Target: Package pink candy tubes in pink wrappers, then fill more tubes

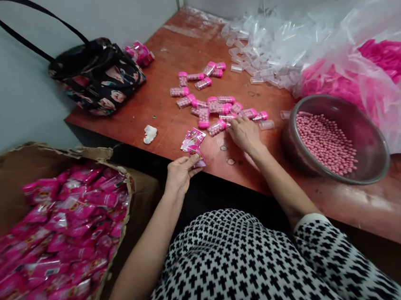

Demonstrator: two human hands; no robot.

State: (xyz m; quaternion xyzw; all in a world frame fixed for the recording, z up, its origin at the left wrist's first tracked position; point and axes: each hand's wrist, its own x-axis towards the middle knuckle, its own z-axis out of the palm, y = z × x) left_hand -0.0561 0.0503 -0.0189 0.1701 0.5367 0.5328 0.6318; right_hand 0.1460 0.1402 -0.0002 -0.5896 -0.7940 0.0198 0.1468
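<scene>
While our left fingers [188, 161] pinch packet [199, 159] at tabletop [161, 94] edge, right fingers [232, 123] rest among vials [217, 128]; can't tell if gripping. Loose pinch could drop packet; nudge could roll vials.

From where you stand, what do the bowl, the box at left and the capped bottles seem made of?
Bowl: probably grey plastic, its rim softly shiny; metal is possible. Box: matte brown cardboard, edge torn. Bottles: likely clear plastic, glossy pink caps; beads show through.
</scene>
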